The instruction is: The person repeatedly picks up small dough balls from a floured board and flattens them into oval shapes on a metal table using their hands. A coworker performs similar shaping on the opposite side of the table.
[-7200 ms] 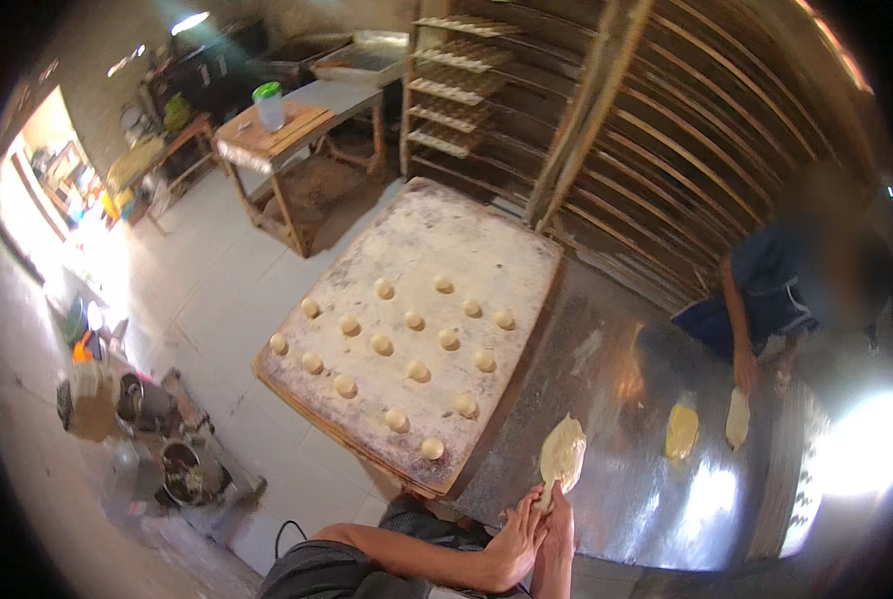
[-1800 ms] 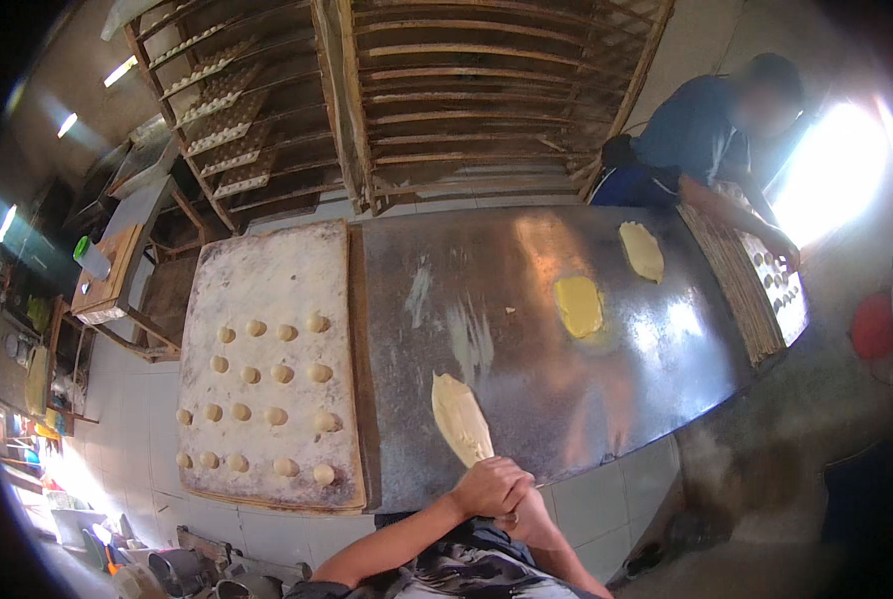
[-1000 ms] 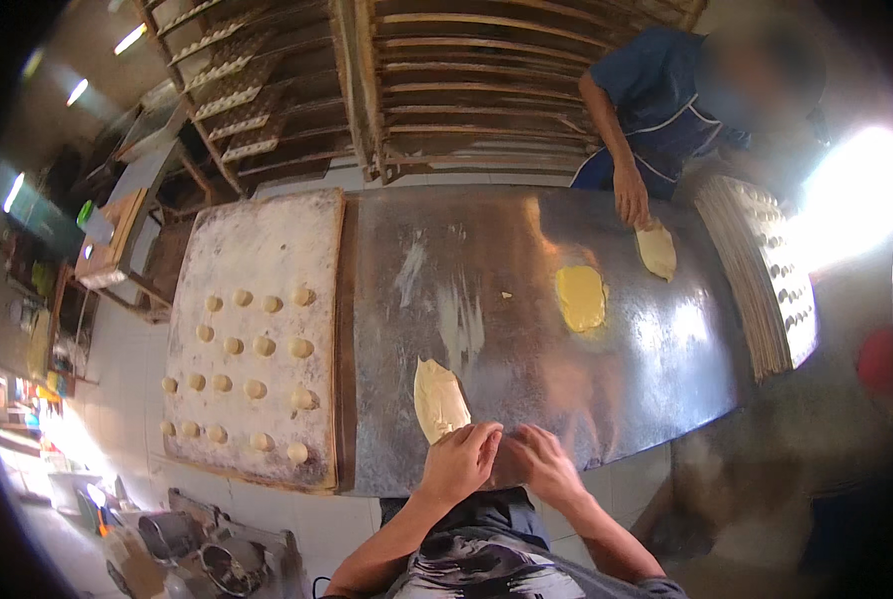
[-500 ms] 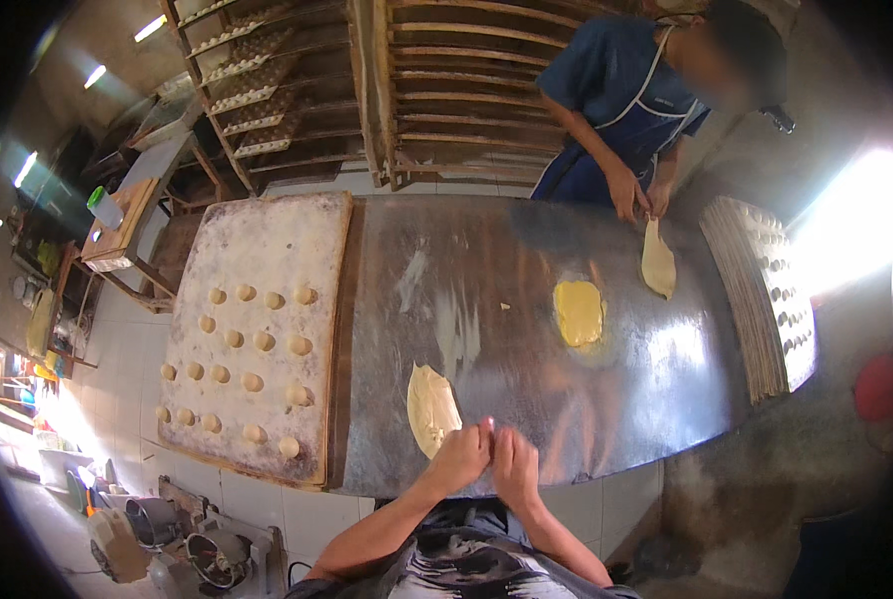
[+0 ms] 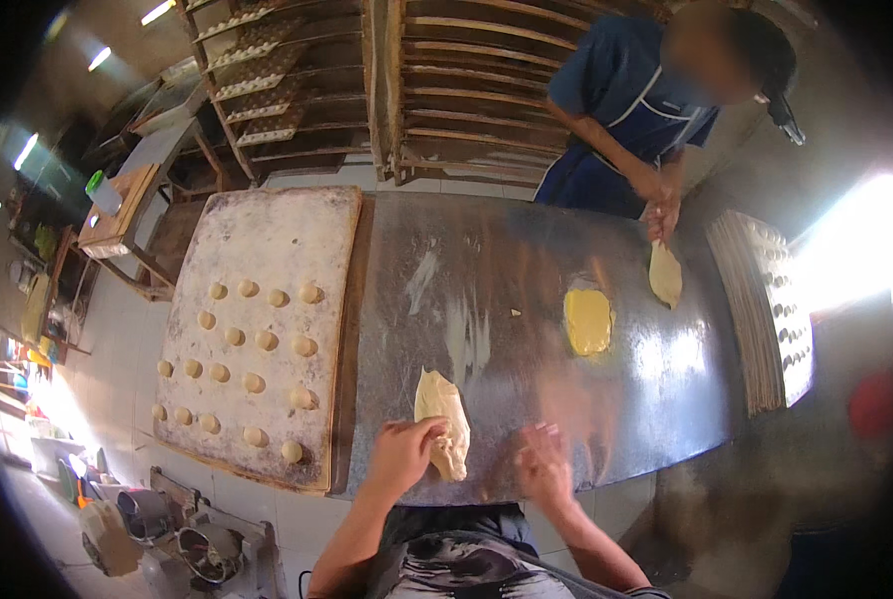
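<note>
My left hand (image 5: 406,447) pinches the near right part of an elongated, flattened piece of pale dough (image 5: 436,399) lying on the metal worktop (image 5: 406,309). My right hand (image 5: 546,459) is off the dough, a little to its right over the bare metal, fingers apart and slightly blurred. A slab of yellow fat (image 5: 588,321) rests farther back on the right. To the left, a floured board (image 5: 257,230) carries rows of several round dough balls (image 5: 266,340).
A co-worker (image 5: 626,110) stands across the worktop, both hands on another dough piece (image 5: 664,275). A stack of dimpled trays (image 5: 791,319) sits at the right end. Wooden racks (image 5: 481,90) stand behind, a side table (image 5: 117,215) back left, machines (image 5: 207,549) on the lower left floor.
My hands, together at the dough's near end before, have separated: the left went left, the right went right. The co-worker's hands have come down onto their dough and pulled it nearer.
</note>
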The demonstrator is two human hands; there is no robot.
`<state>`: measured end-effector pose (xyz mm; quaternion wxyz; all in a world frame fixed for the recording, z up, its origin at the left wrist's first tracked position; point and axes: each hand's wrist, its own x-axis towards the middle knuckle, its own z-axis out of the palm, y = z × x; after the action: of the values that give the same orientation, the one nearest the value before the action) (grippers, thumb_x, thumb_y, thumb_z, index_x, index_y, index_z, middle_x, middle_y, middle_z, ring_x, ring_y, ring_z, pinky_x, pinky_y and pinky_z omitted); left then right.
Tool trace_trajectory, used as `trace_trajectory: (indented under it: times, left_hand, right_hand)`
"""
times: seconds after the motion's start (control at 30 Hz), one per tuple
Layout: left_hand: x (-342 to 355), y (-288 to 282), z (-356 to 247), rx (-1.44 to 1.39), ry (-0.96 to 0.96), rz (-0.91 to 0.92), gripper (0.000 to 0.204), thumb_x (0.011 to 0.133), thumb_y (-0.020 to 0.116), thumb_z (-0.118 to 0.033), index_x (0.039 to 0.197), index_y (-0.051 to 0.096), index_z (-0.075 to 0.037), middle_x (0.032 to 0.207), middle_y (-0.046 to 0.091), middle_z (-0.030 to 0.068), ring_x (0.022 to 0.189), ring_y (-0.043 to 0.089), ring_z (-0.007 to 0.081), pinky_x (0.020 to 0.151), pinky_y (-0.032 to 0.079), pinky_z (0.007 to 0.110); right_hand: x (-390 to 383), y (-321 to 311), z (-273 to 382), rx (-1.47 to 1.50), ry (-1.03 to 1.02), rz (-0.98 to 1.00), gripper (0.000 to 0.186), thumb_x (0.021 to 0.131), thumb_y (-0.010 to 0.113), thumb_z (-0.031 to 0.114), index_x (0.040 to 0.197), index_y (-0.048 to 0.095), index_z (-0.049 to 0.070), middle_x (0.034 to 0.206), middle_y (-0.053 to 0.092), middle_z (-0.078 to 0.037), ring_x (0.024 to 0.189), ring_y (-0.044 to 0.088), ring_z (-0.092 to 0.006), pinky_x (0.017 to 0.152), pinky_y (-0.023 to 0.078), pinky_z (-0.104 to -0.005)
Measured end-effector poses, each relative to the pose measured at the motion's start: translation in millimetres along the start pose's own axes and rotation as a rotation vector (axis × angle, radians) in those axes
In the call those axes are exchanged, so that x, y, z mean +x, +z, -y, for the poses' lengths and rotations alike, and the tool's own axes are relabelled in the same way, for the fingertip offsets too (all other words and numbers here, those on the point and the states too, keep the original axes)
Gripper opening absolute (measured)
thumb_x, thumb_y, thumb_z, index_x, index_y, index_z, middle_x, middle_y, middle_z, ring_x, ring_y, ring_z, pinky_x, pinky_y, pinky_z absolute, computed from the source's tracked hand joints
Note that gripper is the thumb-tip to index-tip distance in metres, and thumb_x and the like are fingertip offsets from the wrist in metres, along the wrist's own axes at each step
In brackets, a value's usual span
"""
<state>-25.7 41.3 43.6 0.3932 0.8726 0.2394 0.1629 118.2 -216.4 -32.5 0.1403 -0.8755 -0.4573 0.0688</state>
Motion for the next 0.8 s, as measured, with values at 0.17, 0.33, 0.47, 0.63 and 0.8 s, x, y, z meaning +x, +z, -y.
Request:
trace_trajectory:
  times: [0.17,0.33,0.47,0.63,0.8]
  left_hand:
    - [-3.4,-136.6,-120.6,-0.34,0.669,-0.538,0.016,0.09,0.056,0.0,0.083,0.07,-0.004,0.081,0.072,0.0099,0.079,0.07,0.029,0.07,0.053,0.043]
    - [-2.4,-205.9,-177.0,-0.356,1.113,-0.449,0.013,0.091,0.057,-0.003,0.084,0.069,-0.004,0.082,0.072,0.0113,0.08,0.069,0.0317,0.07,0.053,0.044]
    - [15.3,-208.8,-191.3,-0.405,1.177,-0.372,0.011,0.091,0.058,-0.006,0.086,0.068,-0.004,0.083,0.071,0.0124,0.08,0.069,0.0339,0.069,0.053,0.045]
    - [3.1,-222.0,-189.8,-0.322,1.153,-0.414,0.01,0.092,0.059,-0.009,0.087,0.067,-0.004,0.084,0.07,0.0138,0.081,0.069,0.0366,0.068,0.053,0.046]
    - [10.7,-215.7,-187.7,-0.381,1.146,-0.382,0.011,0.093,0.06,-0.012,0.089,0.065,-0.004,0.085,0.07,0.0151,0.082,0.068,0.0393,0.068,0.053,0.047]
  right_hand:
    - [80.6,-3.5,43.7,0.019,0.197,-0.199,0.063,0.095,0.06,0.022,0.152,0.041,0.004,0.155,0.038,-0.031,0.146,0.032,-0.0485,0.12,0.025,-0.0584]
    - [32.7,2.7,38.9,0.127,0.177,-0.119,0.067,0.092,0.064,0.022,0.152,0.041,0.005,0.154,0.039,-0.031,0.145,0.033,-0.0489,0.12,0.025,-0.0589]
    - [100.7,0.8,29.9,-0.041,0.334,-0.379,0.064,0.092,0.064,0.021,0.15,0.044,0.003,0.151,0.043,-0.031,0.145,0.034,-0.0496,0.121,0.025,-0.0582]
    - [45.0,2.4,45.7,0.235,0.078,-0.066,0.056,0.096,0.062,0.024,0.144,0.049,-0.001,0.148,0.048,-0.029,0.143,0.036,-0.0507,0.122,0.025,-0.0544]
    - [103.9,2.3,29.0,-0.004,0.239,-0.403,0.049,0.095,0.06,0.013,0.143,0.053,0.006,0.15,0.045,-0.028,0.143,0.038,-0.0467,0.119,0.032,-0.0559]
